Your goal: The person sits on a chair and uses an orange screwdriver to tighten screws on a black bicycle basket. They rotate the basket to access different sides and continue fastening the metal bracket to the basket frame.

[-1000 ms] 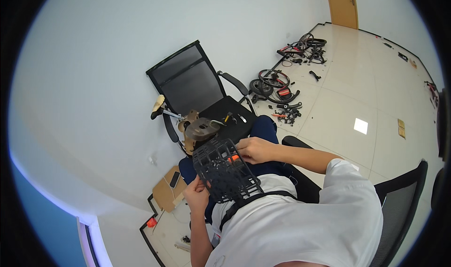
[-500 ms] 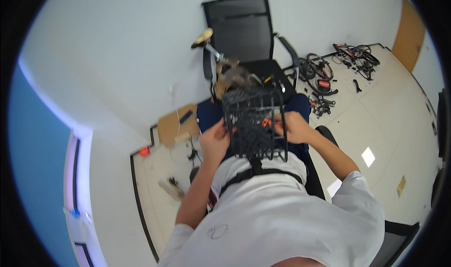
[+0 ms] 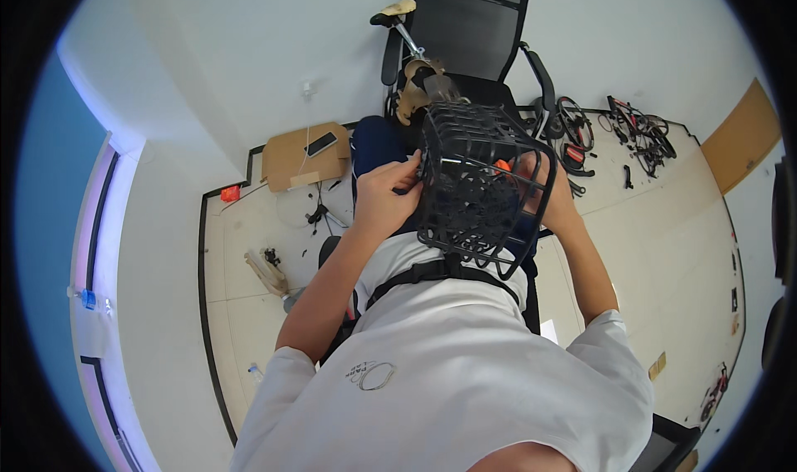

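Observation:
A black plastic lattice basket [image 3: 469, 198], of the bicycle-basket kind, rests at my lap, tilted with its open side toward the right. My left hand [image 3: 386, 194] is closed at the basket's left wall, thumb and fingertips pinching there. On the other side my right hand [image 3: 548, 194] reaches in among the bars at the open side, its fingers bent and partly covered by them. Against its fingertips shows a small orange piece [image 3: 503, 166], perhaps a tool handle; its kind is unclear.
Ahead stands a black mesh office chair [image 3: 469, 24] bearing a tan bicycle saddle [image 3: 397, 9] on its post and frame parts. Left on the floor, a phone [image 3: 321, 144] lies on cardboard [image 3: 286, 158]. Dismantled bicycle parts [image 3: 643, 136] spread at the far right.
The view has shifted, so the chair sits higher and further right. The basket has turned, showing more of its inside. Both hands stay at its sides.

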### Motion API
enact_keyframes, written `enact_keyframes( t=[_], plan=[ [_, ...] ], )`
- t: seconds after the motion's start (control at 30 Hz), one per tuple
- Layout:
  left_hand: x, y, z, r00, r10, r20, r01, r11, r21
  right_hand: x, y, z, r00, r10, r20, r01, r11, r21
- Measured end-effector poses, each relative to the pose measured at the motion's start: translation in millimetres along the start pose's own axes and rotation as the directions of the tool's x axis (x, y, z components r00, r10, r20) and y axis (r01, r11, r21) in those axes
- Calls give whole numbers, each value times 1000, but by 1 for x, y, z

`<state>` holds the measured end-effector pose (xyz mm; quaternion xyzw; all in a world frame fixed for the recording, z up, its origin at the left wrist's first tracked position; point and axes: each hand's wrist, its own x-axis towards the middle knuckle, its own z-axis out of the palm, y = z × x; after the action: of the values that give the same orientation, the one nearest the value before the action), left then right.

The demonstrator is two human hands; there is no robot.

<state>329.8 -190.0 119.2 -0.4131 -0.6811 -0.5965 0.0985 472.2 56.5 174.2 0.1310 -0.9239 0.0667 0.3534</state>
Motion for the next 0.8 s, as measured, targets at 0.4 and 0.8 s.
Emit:
enact_keyframes(
  t=[0.4, 0.8],
  plan=[
    [-2, 3, 0, 979, -197, 48, 200, 977, -79, 1, -13, 0, 984, 140, 109, -143, 989, 27],
    [1, 12, -10, 897, -363, 251, 438, 802, -407, 8, -17, -28, 942, 98, 320, -97, 995, -22]
  ],
)
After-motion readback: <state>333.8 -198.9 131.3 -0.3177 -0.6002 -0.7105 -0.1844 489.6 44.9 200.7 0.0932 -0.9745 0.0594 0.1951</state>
